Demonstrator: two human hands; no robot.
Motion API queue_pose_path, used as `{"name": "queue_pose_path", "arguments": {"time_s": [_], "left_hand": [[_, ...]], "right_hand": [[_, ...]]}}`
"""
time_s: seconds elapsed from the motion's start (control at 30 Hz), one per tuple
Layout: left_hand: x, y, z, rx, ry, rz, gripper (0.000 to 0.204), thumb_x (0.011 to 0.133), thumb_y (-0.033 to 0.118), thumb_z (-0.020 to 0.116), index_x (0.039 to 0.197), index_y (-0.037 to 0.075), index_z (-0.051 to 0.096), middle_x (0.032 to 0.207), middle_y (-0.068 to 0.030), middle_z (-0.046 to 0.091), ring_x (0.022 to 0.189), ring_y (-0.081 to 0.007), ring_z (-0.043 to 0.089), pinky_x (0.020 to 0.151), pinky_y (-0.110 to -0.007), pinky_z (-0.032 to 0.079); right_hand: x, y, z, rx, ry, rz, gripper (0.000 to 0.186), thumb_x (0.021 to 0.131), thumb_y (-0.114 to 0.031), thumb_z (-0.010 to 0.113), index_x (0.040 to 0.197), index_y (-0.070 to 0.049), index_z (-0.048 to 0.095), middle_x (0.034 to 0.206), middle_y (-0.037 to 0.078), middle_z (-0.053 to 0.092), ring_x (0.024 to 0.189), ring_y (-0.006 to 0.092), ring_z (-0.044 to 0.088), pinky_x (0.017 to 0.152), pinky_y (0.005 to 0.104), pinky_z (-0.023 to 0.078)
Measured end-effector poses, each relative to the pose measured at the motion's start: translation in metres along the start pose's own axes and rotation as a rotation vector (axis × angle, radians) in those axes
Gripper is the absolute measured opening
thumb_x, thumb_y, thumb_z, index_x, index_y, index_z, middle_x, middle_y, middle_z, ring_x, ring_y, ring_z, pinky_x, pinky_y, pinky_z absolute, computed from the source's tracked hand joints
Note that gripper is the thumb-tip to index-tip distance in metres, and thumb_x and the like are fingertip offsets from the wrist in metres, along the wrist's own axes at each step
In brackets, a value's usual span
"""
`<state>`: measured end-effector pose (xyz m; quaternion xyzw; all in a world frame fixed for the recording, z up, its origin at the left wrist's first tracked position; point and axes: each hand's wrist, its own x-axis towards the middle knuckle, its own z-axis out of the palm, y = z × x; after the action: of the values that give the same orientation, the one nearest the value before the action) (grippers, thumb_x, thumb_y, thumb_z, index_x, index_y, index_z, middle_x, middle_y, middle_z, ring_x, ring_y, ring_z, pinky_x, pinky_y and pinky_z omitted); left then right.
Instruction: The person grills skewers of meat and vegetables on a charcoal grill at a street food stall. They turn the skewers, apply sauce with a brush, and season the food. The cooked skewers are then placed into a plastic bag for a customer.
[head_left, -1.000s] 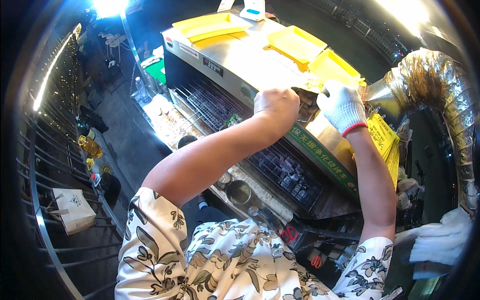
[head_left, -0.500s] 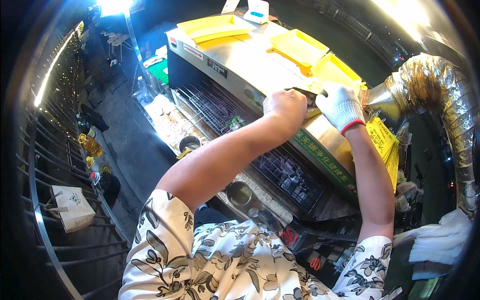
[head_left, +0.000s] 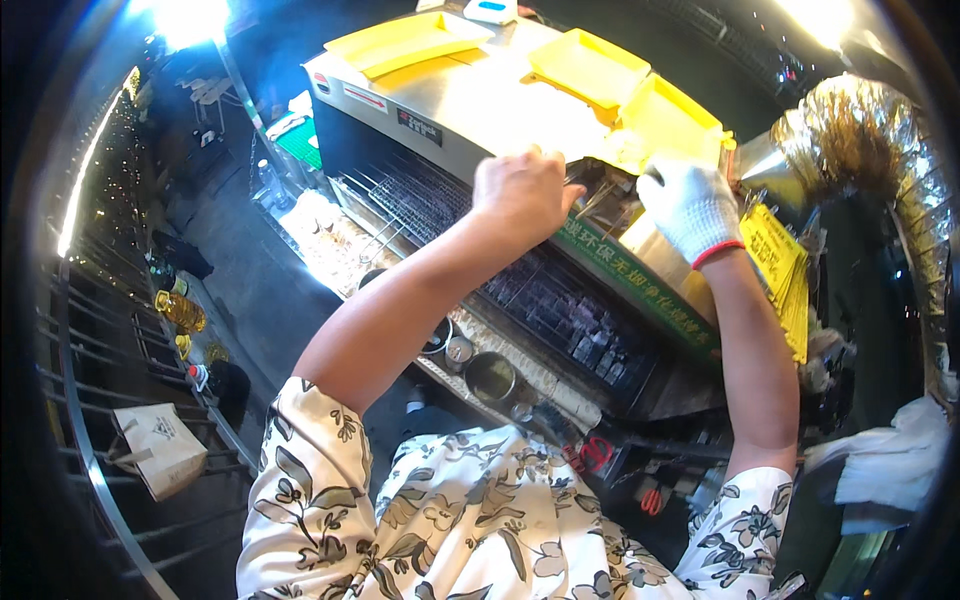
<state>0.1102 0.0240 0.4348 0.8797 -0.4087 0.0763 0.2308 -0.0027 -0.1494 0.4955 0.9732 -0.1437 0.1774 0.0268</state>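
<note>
My bare left hand [head_left: 520, 195] is at the upper front edge of the steel grill cabinet [head_left: 465, 105], fingers curled and thumb apart; what they grip is hidden. To its right my right hand [head_left: 690, 205], in a white knit glove with red cuff, has fingers closed at the edge of an opening in the cabinet top, holding something I cannot make out. Yellow trays [head_left: 590, 65] sit on the top. Below are wire grates [head_left: 400, 205], a charcoal bed [head_left: 570, 330] and a green printed strip [head_left: 640, 285].
A ledge holds a steel pot [head_left: 490, 378] and canisters [head_left: 458, 352]. At left are a railing [head_left: 90, 465], paper bag [head_left: 160, 450] and bottles [head_left: 180, 310]. At right are a foil-wrapped duct [head_left: 840, 140], yellow hanging tags [head_left: 775, 260], white cloths [head_left: 890, 450] and red scissors [head_left: 595, 452].
My left hand has moved left and slightly up, away from my right hand, widening the gap between them. My right hand stays at about the same place on the cabinet top.
</note>
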Motion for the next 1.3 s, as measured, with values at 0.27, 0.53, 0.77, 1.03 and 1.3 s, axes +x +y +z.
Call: {"name": "queue_pose_path", "arguments": {"time_s": [0.27, 0.53, 0.77, 1.03, 1.3], "left_hand": [[-0.104, -0.132, 0.029, -0.958, 0.377, -0.286, 0.026, 0.103, 0.011, 0.063, 0.127, 0.004, 0.065, 0.083, 0.0042, 0.053, 0.070, -0.0029, 0.043, 0.062, -0.018, 0.036], [-0.216, -0.238, 0.255, -0.774, -0.428, -0.576, 0.047, 0.101, 0.023, 0.067, 0.137, -0.004, 0.056, 0.117, -0.0177, 0.071, 0.097, -0.0247, 0.072, 0.085, -0.035, 0.056], [-0.158, -0.223, 0.278, -1.166, -0.619, -0.939, 0.051, 0.105, 0.029, 0.060, 0.146, 0.001, 0.047, 0.119, -0.0084, 0.067, 0.095, -0.0160, 0.066, 0.077, -0.031, 0.056], [-0.129, -0.227, 0.298, -1.412, -0.741, -0.977, 0.025, 0.107, 0.018, 0.057, 0.126, 0.002, 0.061, 0.099, -0.0064, 0.073, 0.075, -0.0108, 0.065, 0.067, -0.023, 0.051], [-0.131, -0.212, 0.288, -1.254, -0.581, -0.714, 0.020, 0.105, 0.009, 0.058, 0.120, -0.002, 0.066, 0.097, -0.0079, 0.074, 0.075, -0.0104, 0.066, 0.067, -0.024, 0.053]], "right_hand": [[-0.109, -0.037, -0.017, 0.405, 0.240, 0.175, 0.025, 0.088, -0.002, 0.072, 0.112, 0.004, 0.072, 0.103, 0.015, 0.076, 0.087, 0.0209, 0.074, 0.078, 0.0318, 0.058], [-0.315, -0.090, 0.265, 1.194, -0.551, 1.196, 0.027, 0.098, -0.022, 0.066, 0.117, -0.003, 0.070, 0.087, 0.007, 0.073, 0.059, 0.0099, 0.062, 0.050, 0.0243, 0.048], [-0.429, -0.164, 0.387, 0.866, -0.699, 1.287, 0.026, 0.092, -0.025, 0.070, 0.108, -0.005, 0.075, 0.087, 0.009, 0.074, 0.064, 0.0158, 0.066, 0.060, 0.0324, 0.053], [-0.411, -0.183, 0.393, 1.005, -0.647, 1.587, 0.021, 0.091, -0.026, 0.069, 0.099, -0.008, 0.077, 0.076, 0.008, 0.073, 0.061, 0.0178, 0.067, 0.060, 0.0355, 0.054], [-0.418, -0.186, 0.388, 0.971, -0.726, 1.572, 0.022, 0.092, -0.021, 0.069, 0.108, -0.007, 0.075, 0.082, 0.007, 0.073, 0.061, 0.0153, 0.065, 0.059, 0.0328, 0.053]]}}
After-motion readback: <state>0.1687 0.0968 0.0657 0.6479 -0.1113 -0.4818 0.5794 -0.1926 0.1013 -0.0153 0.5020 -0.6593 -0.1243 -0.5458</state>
